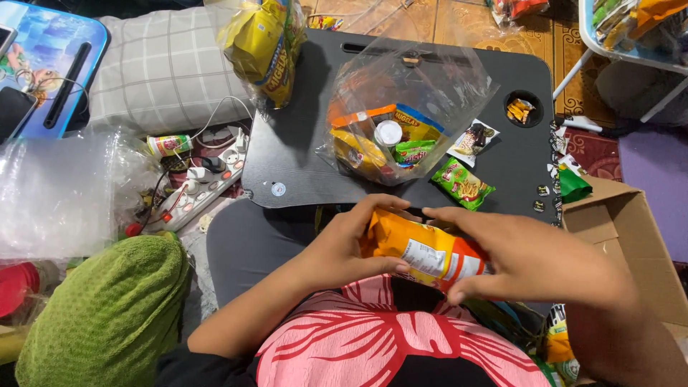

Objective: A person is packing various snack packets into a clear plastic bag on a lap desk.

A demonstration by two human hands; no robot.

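Both my hands grip one orange snack packet (423, 251) just above my lap. My left hand (351, 244) holds its left end, and my right hand (523, 254) wraps its right end. In front of them lies a black lap table (301, 136). On it stands an open clear plastic bag (408, 107) with several small snack packets and a white-lidded cup inside. A green snack packet (462, 184) and a small dark packet (471, 140) lie to the right of the bag.
A clear bag of yellow packets (265, 43) hangs at the table's far left. A power strip (204, 186), a grey checked pillow (165, 72) and a green cloth (107, 308) lie on the left. An open cardboard box (631, 236) sits on the right.
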